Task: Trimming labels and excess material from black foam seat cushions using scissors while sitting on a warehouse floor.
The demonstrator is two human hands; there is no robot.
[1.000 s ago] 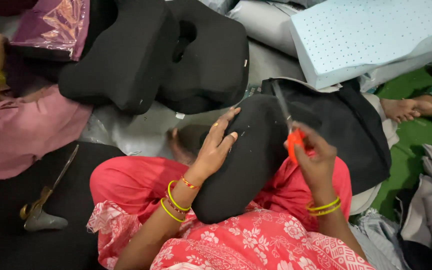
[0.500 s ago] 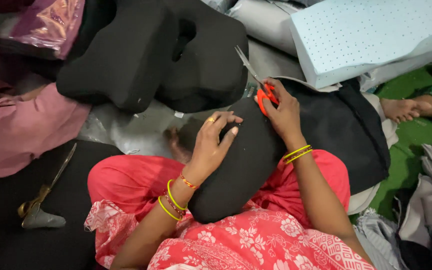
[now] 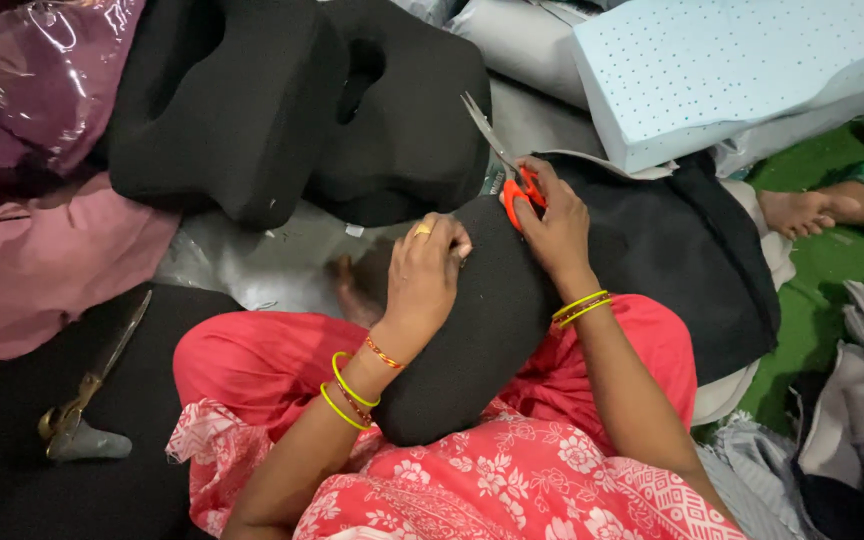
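A long black cushion (image 3: 472, 340) lies across my lap, over red clothing. My left hand (image 3: 424, 278) presses on its upper end, fingers curled at the edge. My right hand (image 3: 552, 222) grips small scissors with orange handles (image 3: 508, 172) just above the cushion's top end; the blades point up and to the left. Yellow bangles ring both wrists.
Two big black foam cushions (image 3: 282, 100) sit ahead. A pale blue dotted foam block (image 3: 732, 70) lies at top right, black fabric (image 3: 692, 250) beneath it. Large metal shears (image 3: 87, 390) rest on dark cloth at left. Another person's foot (image 3: 802, 210) rests on the green floor at right.
My right hand carried the scissors up from the cushion's right side to its top end. My left hand slid up and curled over the cushion's edge.
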